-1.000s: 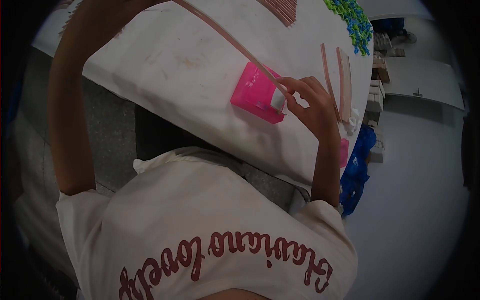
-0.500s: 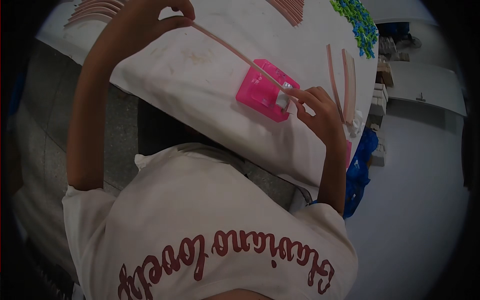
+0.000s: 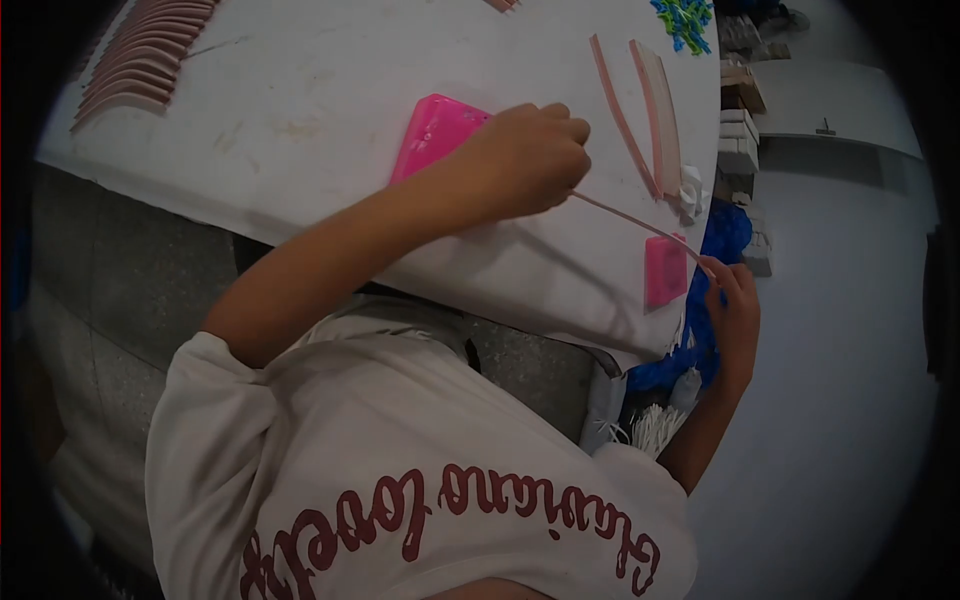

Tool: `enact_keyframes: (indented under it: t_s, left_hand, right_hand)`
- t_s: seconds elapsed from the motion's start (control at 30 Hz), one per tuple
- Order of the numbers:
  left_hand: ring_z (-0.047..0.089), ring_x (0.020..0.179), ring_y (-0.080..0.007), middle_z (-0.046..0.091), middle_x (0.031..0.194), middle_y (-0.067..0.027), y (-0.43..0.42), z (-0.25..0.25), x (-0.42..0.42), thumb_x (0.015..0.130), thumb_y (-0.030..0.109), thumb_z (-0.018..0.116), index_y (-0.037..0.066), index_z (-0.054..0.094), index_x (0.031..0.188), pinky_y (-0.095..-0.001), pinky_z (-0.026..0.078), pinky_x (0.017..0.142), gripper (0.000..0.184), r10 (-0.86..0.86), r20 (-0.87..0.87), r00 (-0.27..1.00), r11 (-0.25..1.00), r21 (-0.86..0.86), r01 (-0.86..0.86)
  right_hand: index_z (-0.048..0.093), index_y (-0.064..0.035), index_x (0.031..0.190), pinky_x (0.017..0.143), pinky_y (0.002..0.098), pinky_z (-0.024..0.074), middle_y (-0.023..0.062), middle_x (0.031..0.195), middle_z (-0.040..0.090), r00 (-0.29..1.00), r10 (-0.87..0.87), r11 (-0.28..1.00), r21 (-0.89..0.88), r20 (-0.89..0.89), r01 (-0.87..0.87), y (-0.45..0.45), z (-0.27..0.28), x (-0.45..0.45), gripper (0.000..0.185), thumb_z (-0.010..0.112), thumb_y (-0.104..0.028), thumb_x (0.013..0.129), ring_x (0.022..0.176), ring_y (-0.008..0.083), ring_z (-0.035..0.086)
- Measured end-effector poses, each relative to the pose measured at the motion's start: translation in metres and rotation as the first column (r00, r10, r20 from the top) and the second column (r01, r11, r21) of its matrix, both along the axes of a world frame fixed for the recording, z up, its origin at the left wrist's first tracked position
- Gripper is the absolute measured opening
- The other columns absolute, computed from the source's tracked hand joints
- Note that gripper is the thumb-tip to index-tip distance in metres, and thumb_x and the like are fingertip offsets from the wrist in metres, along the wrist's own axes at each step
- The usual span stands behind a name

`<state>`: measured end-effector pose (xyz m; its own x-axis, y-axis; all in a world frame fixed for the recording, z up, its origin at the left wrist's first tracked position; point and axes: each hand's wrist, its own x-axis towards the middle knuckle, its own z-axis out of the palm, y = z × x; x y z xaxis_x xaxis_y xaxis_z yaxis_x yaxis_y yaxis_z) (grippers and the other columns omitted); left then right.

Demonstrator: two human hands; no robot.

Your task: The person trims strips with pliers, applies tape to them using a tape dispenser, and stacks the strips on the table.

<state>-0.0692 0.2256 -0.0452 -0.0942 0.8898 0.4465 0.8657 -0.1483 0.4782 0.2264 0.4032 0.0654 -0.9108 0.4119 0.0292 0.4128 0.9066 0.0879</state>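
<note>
A long thin pinkish strip point(image 3: 630, 217) is stretched between my two hands over the right part of the table. My left hand point(image 3: 535, 160) is closed around one end, with its fingertips mostly hidden. My right hand point(image 3: 732, 305) pinches the other end, past the table's right edge. Partly covered by my left hand and forearm is a bright pink plastic tray point(image 3: 430, 135). A smaller pink block point(image 3: 664, 275) lies close to the strip, near the table corner. Several more strips point(image 3: 655, 120) lie beyond my hands.
On the white-covered table point(image 3: 300, 130), many curved strips point(image 3: 140, 65) sit in a row at far left. Small blue and green pieces point(image 3: 685, 22) are heaped at the back. Crumpled white paper point(image 3: 690, 192) and a blue plastic bag point(image 3: 728, 232) are at the right edge.
Both hands have moved right with the strip, the left one crossing over the pink tray. The view has shifted, showing more curved strips at left and the small pink block fully.
</note>
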Motion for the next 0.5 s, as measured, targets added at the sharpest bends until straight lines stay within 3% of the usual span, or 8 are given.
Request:
enact_keyframes:
  t_s: [0.1, 0.17, 0.27, 0.33, 0.37, 0.4, 0.47, 0.5]
  left_hand:
    - [0.057, 0.081, -0.0198, 0.058, 0.082, -0.0018, 0.009, 0.006, 0.027, 0.074, 0.013, 0.075, 0.012, 0.071, 0.084, -0.0337, 0.048, 0.069, 0.011, 0.044, -0.049, 0.998, 0.975, 0.218, -0.032]
    - [0.056, 0.075, -0.0194, 0.058, 0.079, -0.0017, 0.002, 0.015, 0.038, 0.073, 0.012, 0.075, 0.013, 0.070, 0.086, -0.0332, 0.047, 0.064, 0.014, 0.069, -0.028, 0.997, 0.927, 0.370, -0.054]
    - [0.057, 0.070, -0.0203, 0.057, 0.075, -0.0017, -0.017, 0.024, 0.039, 0.073, 0.010, 0.071, 0.010, 0.068, 0.087, -0.0301, 0.046, 0.060, 0.015, 0.034, 0.041, 0.999, 0.859, 0.510, -0.050]
    - [0.060, 0.071, -0.0214, 0.061, 0.078, -0.0030, -0.022, 0.026, 0.039, 0.068, 0.005, 0.075, 0.007, 0.069, 0.090, -0.0304, 0.048, 0.057, 0.022, 0.045, 0.087, 0.995, 0.729, 0.678, -0.092]
    - [0.060, 0.071, -0.0214, 0.061, 0.078, -0.0030, -0.027, 0.028, 0.037, 0.068, 0.005, 0.075, 0.007, 0.069, 0.090, -0.0304, 0.048, 0.057, 0.022, 0.026, 0.066, 0.997, 0.729, 0.681, -0.064]
    - [0.063, 0.075, -0.0230, 0.064, 0.081, -0.0055, -0.032, 0.029, 0.036, 0.067, 0.001, 0.076, 0.005, 0.069, 0.092, -0.0312, 0.051, 0.059, 0.026, 0.012, 0.130, 0.991, 0.713, 0.694, -0.100]
    - [0.066, 0.078, -0.0246, 0.067, 0.084, -0.0079, -0.045, 0.035, 0.032, 0.065, -0.002, 0.078, 0.003, 0.069, 0.094, -0.0320, 0.054, 0.062, 0.030, -0.012, 0.170, 0.985, 0.697, 0.708, -0.113]
    - [0.068, 0.081, -0.0268, 0.068, 0.086, -0.0094, -0.052, 0.039, 0.030, 0.067, -0.005, 0.078, 0.002, 0.068, 0.092, -0.0334, 0.056, 0.067, 0.028, -0.060, 0.252, 0.966, 0.704, 0.697, -0.138]
  right_hand:
    - [0.069, -0.0111, 0.109, 0.069, 0.0319, 0.0520, 0.0084, 0.089, 0.059, 0.981, -0.061, 0.961, 0.254, -0.182, 0.107, -0.001, 0.007, 0.034, 0.036, 0.068, 0.007, 0.078, 0.081, 0.0228, 0.061]
    - [0.070, -0.0112, 0.110, 0.070, 0.0325, 0.0533, 0.0070, 0.094, 0.062, 0.935, 0.021, 0.801, 0.565, -0.353, 0.196, -0.007, 0.004, 0.053, 0.031, 0.069, 0.004, 0.083, 0.084, 0.0208, 0.062]
    - [0.070, -0.0076, 0.109, 0.068, 0.0317, 0.0553, 0.0070, 0.097, 0.065, 0.808, -0.050, 0.618, 0.618, -0.587, 0.487, -0.029, -0.017, 0.057, 0.024, 0.069, 0.001, 0.086, 0.084, 0.0191, 0.064]
    - [0.068, -0.0050, 0.109, 0.068, 0.0299, 0.0568, 0.0087, 0.097, 0.066, 0.688, -0.011, 0.658, 0.513, -0.725, 0.551, -0.038, -0.027, 0.046, 0.022, 0.068, 0.000, 0.088, 0.084, 0.0188, 0.065]
    - [0.067, -0.0024, 0.110, 0.068, 0.0282, 0.0583, 0.0104, 0.096, 0.067, 0.555, 0.039, 0.714, 0.412, -0.831, 0.566, -0.041, -0.032, 0.036, 0.020, 0.067, -0.001, 0.089, 0.084, 0.0184, 0.066]
    - [0.067, -0.0024, 0.110, 0.068, 0.0282, 0.0583, 0.0104, 0.096, 0.067, 0.538, 0.031, 0.705, 0.400, -0.842, 0.585, -0.046, -0.039, 0.021, 0.020, 0.067, -0.001, 0.089, 0.084, 0.0184, 0.066]
    - [0.065, 0.0016, 0.109, 0.072, 0.0256, 0.0606, 0.0133, 0.096, 0.068, -0.050, -0.074, 0.917, -0.088, -0.996, 0.390, -0.058, -0.045, -0.014, 0.019, 0.066, -0.002, 0.090, 0.085, 0.0197, 0.069]
    - [0.065, 0.0016, 0.109, 0.072, 0.0256, 0.0606, 0.0133, 0.096, 0.068, -0.072, -0.073, 0.914, -0.095, -0.995, 0.395, -0.062, -0.045, -0.026, 0.019, 0.066, -0.002, 0.090, 0.085, 0.0197, 0.069]
